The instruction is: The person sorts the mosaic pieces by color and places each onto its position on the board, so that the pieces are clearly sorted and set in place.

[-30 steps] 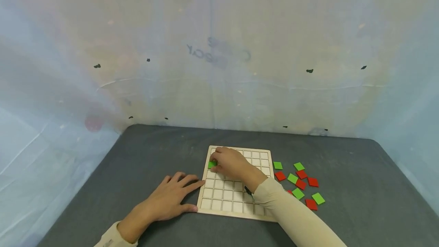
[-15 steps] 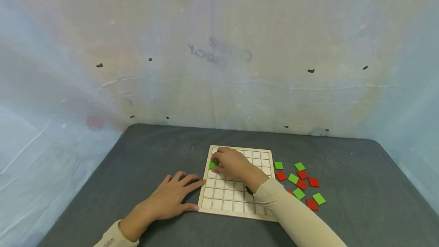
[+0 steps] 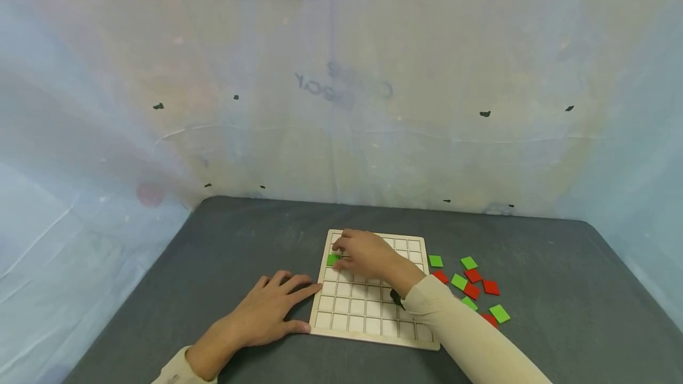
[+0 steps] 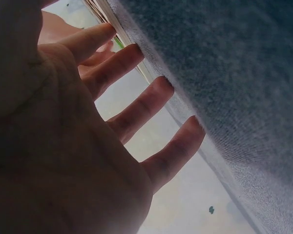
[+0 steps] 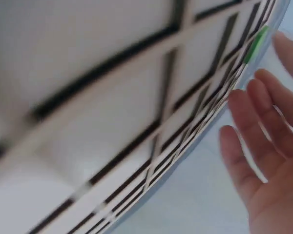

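Observation:
A pale wooden grid board [image 3: 357, 307] lies flat on the dark table. One green square tile [image 3: 333, 260] sits in a cell by its left edge, near the back. Just right of this tile is my right hand [image 3: 368, 256], above the board with fingers apart and loosely bent. In the right wrist view the green tile [image 5: 255, 46] lies close to the thumb, with nothing held. My left hand [image 3: 267, 313] is spread on the table, its index finger and thumb touching the board's left edge; the left wrist view shows its straight fingers [image 4: 141, 105].
Several loose green tiles [image 3: 500, 313] and red tiles [image 3: 491, 287] are scattered on the table [image 3: 560, 301] right of the board, some partly behind the right sleeve [image 3: 464, 325]. A pale sheet [image 3: 373, 153] hangs behind the table.
The right hand's fingers have drawn slightly right, off the green tile, which stays in its cell. My left hand keeps its place at the board's edge. The view has tilted a little.

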The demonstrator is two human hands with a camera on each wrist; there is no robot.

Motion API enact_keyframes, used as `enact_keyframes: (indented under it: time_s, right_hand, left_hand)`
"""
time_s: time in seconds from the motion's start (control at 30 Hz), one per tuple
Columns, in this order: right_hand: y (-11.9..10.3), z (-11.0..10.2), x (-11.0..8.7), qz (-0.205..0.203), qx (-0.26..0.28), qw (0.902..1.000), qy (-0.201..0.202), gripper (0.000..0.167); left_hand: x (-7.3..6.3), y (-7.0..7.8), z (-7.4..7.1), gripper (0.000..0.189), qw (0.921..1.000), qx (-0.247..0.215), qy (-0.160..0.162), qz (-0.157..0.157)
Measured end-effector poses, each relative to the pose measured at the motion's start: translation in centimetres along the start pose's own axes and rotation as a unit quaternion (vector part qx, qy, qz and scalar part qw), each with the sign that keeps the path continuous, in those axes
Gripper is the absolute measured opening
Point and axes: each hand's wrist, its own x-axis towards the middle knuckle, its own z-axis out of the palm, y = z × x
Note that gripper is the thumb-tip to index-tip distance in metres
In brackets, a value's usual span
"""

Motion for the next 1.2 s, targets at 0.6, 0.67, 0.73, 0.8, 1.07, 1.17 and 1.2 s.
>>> enact_keyframes:
  time_s: [0.6, 0.67, 0.73, 0.8, 1.07, 1.17, 1.2]
  right_hand:
    - [6.7, -4.6, -11.3, 0.029, 0.003, 0.9974, 0.065, 0.026]
    - [7.5, -5.0, -12.6, 0.045, 0.004, 0.9968, 0.066, 0.025]
    - [8.0, -5.3, -13.8, 0.059, 0.005, 0.9961, 0.065, 0.025]
    - [8.5, -5.5, -15.0, 0.069, 0.004, 0.9955, 0.066, 0.025]
    - [10.5, -5.3, -20.3, 0.101, 0.01, 0.9931, 0.059, 0.022]
    - [11.6, -4.9, -22.5, 0.135, 0.01, 0.9891, 0.056, 0.022]
    - [11.9, -4.7, -23.2, 0.144, 0.009, 0.9878, 0.058, 0.022]
  left_hand:
    - [-0.4, 0.0, -0.4, 0.072, 0.9999, -0.004, 0.011, -0.002]
    - [-0.4, 0.1, -0.5, 0.072, 0.9999, -0.007, 0.009, -0.002]
    - [-0.4, 0.2, -0.5, 0.072, 0.9999, -0.01, 0.008, -0.004]
    - [-0.4, 0.3, -0.5, 0.073, 0.9999, -0.01, 0.006, -0.006]
    - [-0.1, 0.4, -0.2, 0.073, 0.9998, -0.014, -0.006, -0.013]
    - [0.0, 0.4, -0.2, 0.073, 0.9999, -0.011, -0.007, -0.01]
    - [0.1, 0.4, -0.3, 0.073, 0.9999, -0.01, -0.007, -0.009]
